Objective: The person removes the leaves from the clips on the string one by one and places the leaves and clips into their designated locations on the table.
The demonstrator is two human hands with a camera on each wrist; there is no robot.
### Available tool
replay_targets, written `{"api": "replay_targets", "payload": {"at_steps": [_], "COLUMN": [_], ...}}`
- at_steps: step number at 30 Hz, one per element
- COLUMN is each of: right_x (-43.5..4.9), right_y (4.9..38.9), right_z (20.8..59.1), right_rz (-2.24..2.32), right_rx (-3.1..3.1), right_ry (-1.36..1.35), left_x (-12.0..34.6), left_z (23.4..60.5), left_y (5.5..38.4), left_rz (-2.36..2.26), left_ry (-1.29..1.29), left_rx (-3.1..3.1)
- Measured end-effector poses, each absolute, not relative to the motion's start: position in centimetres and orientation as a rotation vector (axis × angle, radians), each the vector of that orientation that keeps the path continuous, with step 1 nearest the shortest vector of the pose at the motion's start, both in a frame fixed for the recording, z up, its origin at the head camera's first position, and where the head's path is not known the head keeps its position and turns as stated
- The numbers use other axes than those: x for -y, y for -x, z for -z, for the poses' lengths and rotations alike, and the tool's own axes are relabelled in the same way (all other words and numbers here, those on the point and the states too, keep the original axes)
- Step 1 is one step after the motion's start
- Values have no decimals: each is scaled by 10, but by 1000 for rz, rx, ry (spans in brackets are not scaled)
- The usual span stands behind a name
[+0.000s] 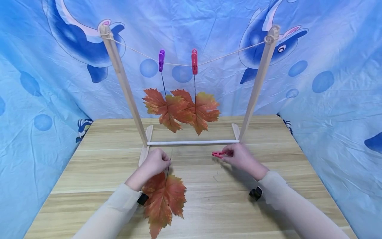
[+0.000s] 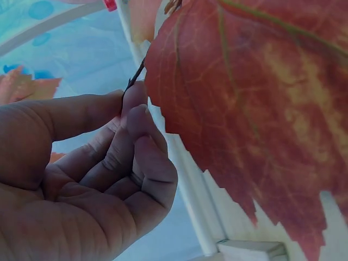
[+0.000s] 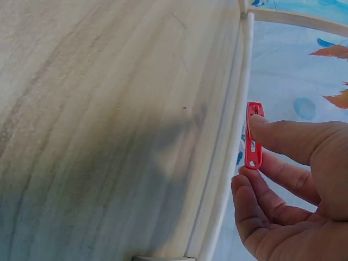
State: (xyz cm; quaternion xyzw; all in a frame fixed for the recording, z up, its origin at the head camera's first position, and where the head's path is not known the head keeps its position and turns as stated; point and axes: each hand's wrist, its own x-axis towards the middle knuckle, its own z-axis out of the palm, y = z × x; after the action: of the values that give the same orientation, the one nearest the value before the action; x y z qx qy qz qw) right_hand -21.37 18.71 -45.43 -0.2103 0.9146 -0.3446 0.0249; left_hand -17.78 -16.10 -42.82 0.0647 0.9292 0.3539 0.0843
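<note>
My left hand (image 1: 154, 162) pinches the dark stem (image 2: 134, 76) of an orange-red maple leaf (image 1: 164, 199) between thumb and forefinger. The leaf's blade hangs below the hand toward the front of the table and fills much of the left wrist view (image 2: 255, 109). To the right, my right hand (image 1: 238, 157) holds a red clothespin (image 1: 219, 154) between thumb and fingers, close before the stand's white crossbar (image 1: 194, 142). In the right wrist view the clothespin (image 3: 254, 136) points lengthwise across the fingertips.
A wooden stand with a left post (image 1: 123, 83) and right post (image 1: 259, 79) carries a sagging string (image 1: 232, 53). From it hang two maple leaves (image 1: 206, 108), by a purple clothespin (image 1: 161, 60) and a red clothespin (image 1: 194, 62). A blue dolphin-print cloth (image 1: 185, 20) surrounds the wooden table (image 1: 286, 156).
</note>
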Motion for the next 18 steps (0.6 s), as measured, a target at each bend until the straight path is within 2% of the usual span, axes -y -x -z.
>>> {"api": "replay_targets", "payload": {"at_steps": [18], "right_x": [-184], "right_y": [220], "right_z": [473], "right_rz": [899], "right_rx": [-2850], "right_ry": [517], "left_x": [157], "left_z": [456], "left_y": [187], "left_rz": [-917], "left_ry": [-105], "left_rx": [-2766]}}
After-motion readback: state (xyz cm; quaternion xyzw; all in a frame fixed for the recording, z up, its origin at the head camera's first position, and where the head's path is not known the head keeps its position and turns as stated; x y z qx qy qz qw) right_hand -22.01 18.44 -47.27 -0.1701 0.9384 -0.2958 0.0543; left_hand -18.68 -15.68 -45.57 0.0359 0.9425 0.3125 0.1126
